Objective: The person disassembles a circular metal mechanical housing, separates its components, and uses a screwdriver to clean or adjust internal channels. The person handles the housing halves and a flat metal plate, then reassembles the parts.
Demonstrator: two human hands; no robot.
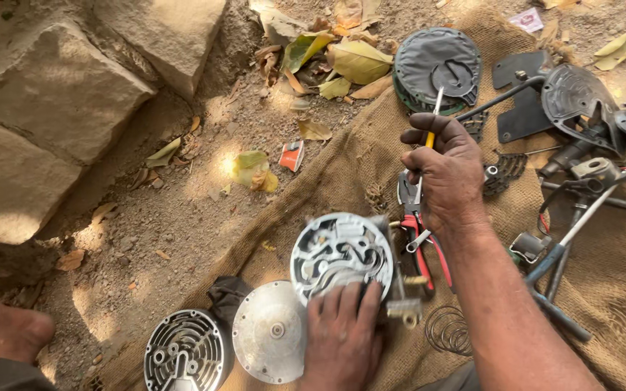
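At lower centre of the frame the left hand point(343, 334) presses flat, fingers spread, on a round metal housing point(340, 255) lying on burlap point(617, 289). At centre right the right hand point(449, 168) is fisted around a yellow-handled screwdriver point(433, 119), above red pliers point(420, 239).

Small red-and-white wrapper point(293, 155) on dirt; perhaps another point(527, 19) top right.

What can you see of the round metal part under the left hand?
The part is a round, silvery casting, dusty, its face showing curved raised ribs and recessed channels. It stands tilted on the burlap, face toward the camera. The left hand rests fingers on its lower edge. A flat disc lies beside it, pliers to its right.
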